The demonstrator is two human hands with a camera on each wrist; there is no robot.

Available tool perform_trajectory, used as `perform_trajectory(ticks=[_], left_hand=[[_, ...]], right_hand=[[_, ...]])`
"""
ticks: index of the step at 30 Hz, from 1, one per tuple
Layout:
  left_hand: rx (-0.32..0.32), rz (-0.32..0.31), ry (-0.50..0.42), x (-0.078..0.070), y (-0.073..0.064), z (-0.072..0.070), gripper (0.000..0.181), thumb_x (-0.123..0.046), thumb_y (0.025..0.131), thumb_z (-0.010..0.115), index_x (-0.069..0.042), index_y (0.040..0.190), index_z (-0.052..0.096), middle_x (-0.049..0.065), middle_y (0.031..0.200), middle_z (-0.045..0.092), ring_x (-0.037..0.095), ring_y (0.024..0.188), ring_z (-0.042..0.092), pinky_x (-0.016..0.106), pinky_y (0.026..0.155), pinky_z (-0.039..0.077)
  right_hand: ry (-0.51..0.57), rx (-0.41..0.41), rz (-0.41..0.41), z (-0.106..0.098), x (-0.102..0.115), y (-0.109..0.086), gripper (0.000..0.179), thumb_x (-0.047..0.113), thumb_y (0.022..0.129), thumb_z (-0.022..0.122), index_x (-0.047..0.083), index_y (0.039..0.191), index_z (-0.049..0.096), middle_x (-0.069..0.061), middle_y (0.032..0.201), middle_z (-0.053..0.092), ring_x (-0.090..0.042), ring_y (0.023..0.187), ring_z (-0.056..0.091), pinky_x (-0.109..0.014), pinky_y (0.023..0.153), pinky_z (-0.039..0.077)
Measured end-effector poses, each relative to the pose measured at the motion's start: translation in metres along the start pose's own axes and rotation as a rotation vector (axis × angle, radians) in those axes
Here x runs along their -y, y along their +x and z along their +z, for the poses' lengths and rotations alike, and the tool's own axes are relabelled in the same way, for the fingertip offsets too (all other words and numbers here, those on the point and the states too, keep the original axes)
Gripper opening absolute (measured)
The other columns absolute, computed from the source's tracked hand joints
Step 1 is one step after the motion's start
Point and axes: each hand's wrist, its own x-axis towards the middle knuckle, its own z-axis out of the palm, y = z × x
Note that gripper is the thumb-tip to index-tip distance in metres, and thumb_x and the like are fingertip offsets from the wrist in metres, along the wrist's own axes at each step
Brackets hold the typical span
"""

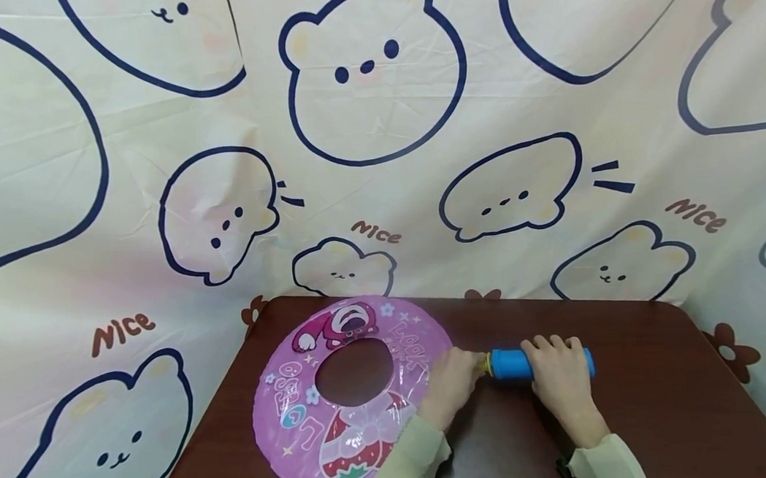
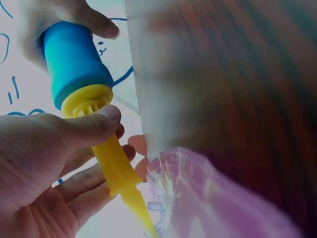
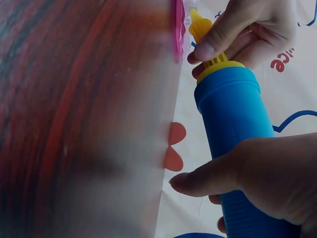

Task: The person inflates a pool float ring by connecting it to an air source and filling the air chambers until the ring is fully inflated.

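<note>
A blue hand pump (image 1: 512, 364) with a yellow nozzle (image 2: 117, 166) lies level above the dark table, its nozzle pointing left. My left hand (image 1: 452, 385) pinches the yellow nozzle between thumb and fingers. Around the blue barrel (image 3: 233, 109) curls my right hand (image 1: 558, 376), thumb on the near side in the right wrist view. A pink inflatable swim ring (image 1: 280, 391), round and printed with a bear and strawberries, lies to the left. In the left wrist view the nozzle's tip reaches a clear valve (image 2: 155, 206) at the swim ring's edge.
The dark brown table (image 1: 656, 390) has rounded back corners. Behind and beside it hangs a pale cloth (image 1: 380, 195) printed with cartoon bears, meeting the table's back edge.
</note>
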Motion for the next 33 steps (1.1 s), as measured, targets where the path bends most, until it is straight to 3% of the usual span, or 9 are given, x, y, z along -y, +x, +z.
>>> perform_trajectory(ticks=[8, 14, 18, 22, 27, 33], left_hand=[[0.059, -0.010, -0.103, 0.005, 0.000, -0.005, 0.005, -0.020, 0.093, 0.084, -0.018, 0.090, 0.080, -0.006, 0.080, 0.076, 0.006, 0.066, 0.060, 0.017, 0.066, 0.050], [0.055, -0.003, -0.101, 0.006, -0.001, -0.005, 0.003, -0.021, 0.093, 0.083, -0.019, 0.092, 0.081, -0.005, 0.083, 0.078, 0.006, 0.067, 0.064, 0.019, 0.067, 0.053], [0.063, -0.003, -0.092, 0.005, -0.001, -0.005, 0.003, -0.021, 0.094, 0.083, -0.020, 0.092, 0.081, -0.005, 0.084, 0.078, 0.007, 0.067, 0.064, 0.019, 0.066, 0.052], [0.070, -0.004, -0.044, 0.005, 0.000, -0.006, 0.004, -0.023, 0.094, 0.083, -0.021, 0.093, 0.080, -0.005, 0.082, 0.077, 0.009, 0.066, 0.064, 0.019, 0.062, 0.050], [0.064, 0.012, 0.013, 0.004, 0.000, -0.003, 0.006, -0.025, 0.094, 0.084, -0.023, 0.091, 0.078, -0.005, 0.078, 0.075, 0.010, 0.064, 0.063, 0.020, 0.058, 0.048], [0.071, 0.002, -0.062, 0.002, 0.001, -0.001, 0.004, -0.022, 0.095, 0.083, -0.021, 0.092, 0.081, -0.005, 0.081, 0.076, 0.007, 0.065, 0.060, 0.017, 0.061, 0.048]], right_hand=[[0.052, 0.060, 0.050, -0.015, -0.030, 0.000, 0.050, 0.012, 0.063, 0.095, 0.008, 0.110, 0.077, -0.014, 0.101, 0.077, -0.037, 0.092, 0.069, -0.059, 0.084, 0.049], [0.074, 0.082, 0.099, -0.033, -0.069, -0.009, 0.050, 0.011, 0.059, 0.097, 0.005, 0.103, 0.076, -0.016, 0.095, 0.076, -0.040, 0.089, 0.069, -0.063, 0.086, 0.048], [0.083, 0.096, 0.096, -0.037, -0.081, -0.012, 0.047, 0.010, 0.058, 0.097, 0.005, 0.099, 0.075, -0.014, 0.089, 0.075, -0.039, 0.082, 0.069, -0.064, 0.086, 0.050], [0.078, 0.111, 0.064, -0.028, -0.075, -0.009, 0.046, 0.010, 0.061, 0.096, 0.005, 0.101, 0.076, -0.013, 0.088, 0.075, -0.036, 0.079, 0.070, -0.061, 0.084, 0.053], [0.062, 0.057, 0.026, -0.017, -0.051, -0.004, 0.047, 0.009, 0.062, 0.095, 0.004, 0.105, 0.077, -0.015, 0.093, 0.076, -0.037, 0.083, 0.071, -0.059, 0.081, 0.054], [0.019, -0.008, -0.037, -0.006, -0.023, 0.000, 0.051, 0.010, 0.063, 0.098, 0.005, 0.109, 0.076, -0.014, 0.100, 0.077, -0.035, 0.088, 0.070, -0.056, 0.081, 0.054]])
